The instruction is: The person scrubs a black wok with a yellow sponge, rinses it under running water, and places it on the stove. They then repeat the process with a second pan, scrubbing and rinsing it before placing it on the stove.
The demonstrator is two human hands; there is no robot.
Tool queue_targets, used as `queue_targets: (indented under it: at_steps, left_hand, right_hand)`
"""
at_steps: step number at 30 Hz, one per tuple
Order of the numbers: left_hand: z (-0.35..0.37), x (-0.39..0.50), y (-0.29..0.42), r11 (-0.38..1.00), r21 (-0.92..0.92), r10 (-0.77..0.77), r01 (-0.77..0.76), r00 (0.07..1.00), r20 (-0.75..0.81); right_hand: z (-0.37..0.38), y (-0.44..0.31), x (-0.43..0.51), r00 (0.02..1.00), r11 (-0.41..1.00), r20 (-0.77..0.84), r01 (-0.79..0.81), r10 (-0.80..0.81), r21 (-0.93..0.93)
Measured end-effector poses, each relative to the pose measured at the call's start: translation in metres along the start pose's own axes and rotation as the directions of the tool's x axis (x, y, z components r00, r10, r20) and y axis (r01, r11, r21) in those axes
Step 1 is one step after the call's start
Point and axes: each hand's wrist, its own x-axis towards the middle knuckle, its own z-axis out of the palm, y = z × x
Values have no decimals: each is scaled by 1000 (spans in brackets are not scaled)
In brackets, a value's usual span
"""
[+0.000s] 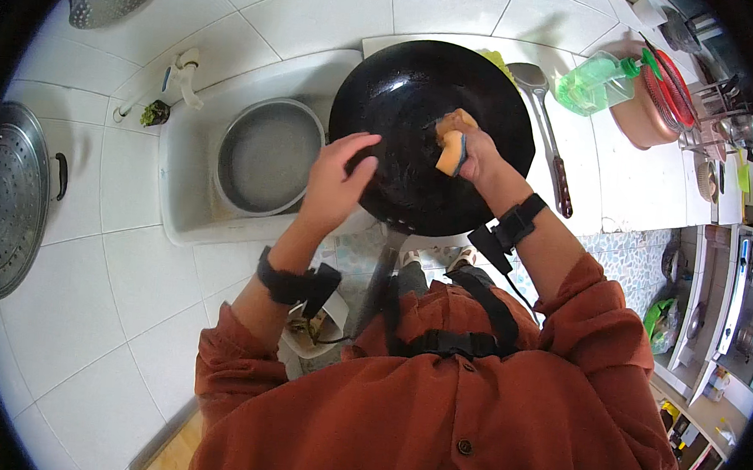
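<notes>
A large black wok (412, 192) rests across the right end of the sink and the white tiled counter, its handle (384, 262) pointing towards me. My right hand (483, 154) grips a yellow sponge (451, 152) with a dark scouring side, bent double over the wok's inside. Over the wok's left rim is my left hand (340, 180), fingers apart and holding nothing; whether it touches the rim I cannot tell. To its left, a round metal basin (267, 155) with cloudy water sits in the white sink (188, 215).
A metal spatula (550, 136) lies right of the wok, beside a green pump bottle (593, 86) and a copper-coloured pot (640, 119) with a red strainer. A white tap (183, 77) juts from the left wall. A waste bin (327, 330) stands below my left forearm.
</notes>
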Motion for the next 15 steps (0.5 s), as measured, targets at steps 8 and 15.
queue_targets:
  at_steps: [8, 15]
  left_hand:
    - [-16, -56, -34, 955, -191, -242, 229, 969, -47]
    - [25, -90, -31, 627, -231, -619, 744, 656, 432]
  right_hand:
    - [-7, -12, 20, 990, 979, -59, 116, -128, -167]
    - [-12, -40, -13, 993, 999, 107, 43, -39, -32]
